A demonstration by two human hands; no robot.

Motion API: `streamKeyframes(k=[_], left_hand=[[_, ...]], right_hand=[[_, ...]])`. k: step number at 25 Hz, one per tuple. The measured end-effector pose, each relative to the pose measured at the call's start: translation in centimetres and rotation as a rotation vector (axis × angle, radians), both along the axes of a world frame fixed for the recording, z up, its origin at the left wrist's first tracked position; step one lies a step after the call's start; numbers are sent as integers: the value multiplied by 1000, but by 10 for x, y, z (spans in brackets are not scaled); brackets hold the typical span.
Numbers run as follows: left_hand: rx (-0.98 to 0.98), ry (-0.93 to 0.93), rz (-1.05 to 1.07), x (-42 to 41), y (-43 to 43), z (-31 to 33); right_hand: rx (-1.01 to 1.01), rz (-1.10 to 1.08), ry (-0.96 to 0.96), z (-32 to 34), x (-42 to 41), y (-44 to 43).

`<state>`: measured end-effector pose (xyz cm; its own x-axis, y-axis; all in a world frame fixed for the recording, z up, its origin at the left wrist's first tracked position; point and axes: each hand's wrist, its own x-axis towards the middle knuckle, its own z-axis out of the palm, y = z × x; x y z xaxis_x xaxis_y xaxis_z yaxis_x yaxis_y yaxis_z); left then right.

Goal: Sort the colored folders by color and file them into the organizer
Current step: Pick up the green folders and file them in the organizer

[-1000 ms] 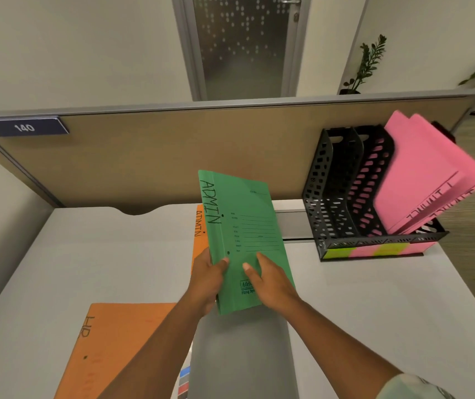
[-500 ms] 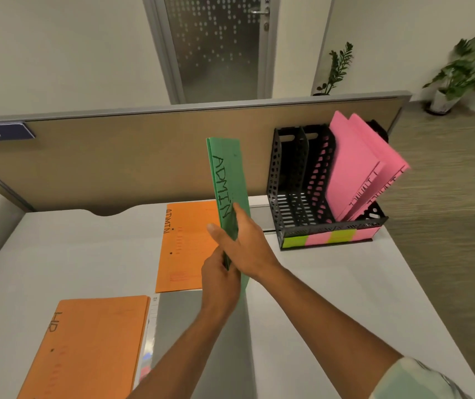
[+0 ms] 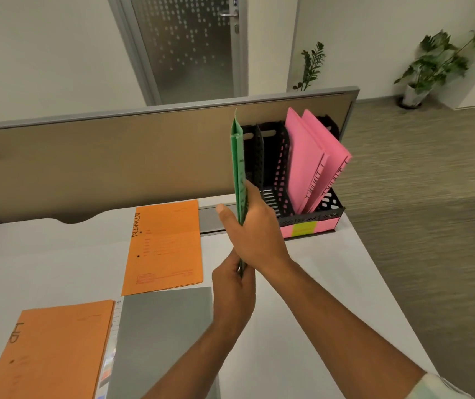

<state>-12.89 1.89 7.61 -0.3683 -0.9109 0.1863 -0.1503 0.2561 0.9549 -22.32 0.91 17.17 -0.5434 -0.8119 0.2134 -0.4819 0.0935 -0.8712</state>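
I hold a green folder (image 3: 238, 165) upright and edge-on above the desk, just left of the black mesh organizer (image 3: 271, 168). My right hand (image 3: 255, 228) grips its lower part from the right side, thumb on the left face. My left hand (image 3: 233, 292) pinches the folder's bottom edge from below. Two pink folders (image 3: 311, 168) lean in the organizer's right-hand slots; the left slots look empty. An orange folder marked ADMIN (image 3: 165, 246) lies flat on the desk, and another orange folder (image 3: 49, 349) lies at the near left.
A grey folder or pad (image 3: 161, 335) lies on the white desk (image 3: 331, 298) near me, over some papers. A tan partition (image 3: 101, 162) runs along the desk's back edge. The desk's right edge drops to the carpet; potted plants stand beyond.
The green folder has turned from face-on to edge-on and moved right and up toward the organizer's left slots. My view has swung to the right.
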Motion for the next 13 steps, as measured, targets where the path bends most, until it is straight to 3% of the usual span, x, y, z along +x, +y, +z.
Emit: streamKeyframes(k=[7,13], left_hand=[[-65,-193,4,-33,72,-11],[-111,-268,-184,-52,117,-26]], right_hand=[[-103,-106,19,20,-37,70],[-74,-247,65,27,-70,130]])
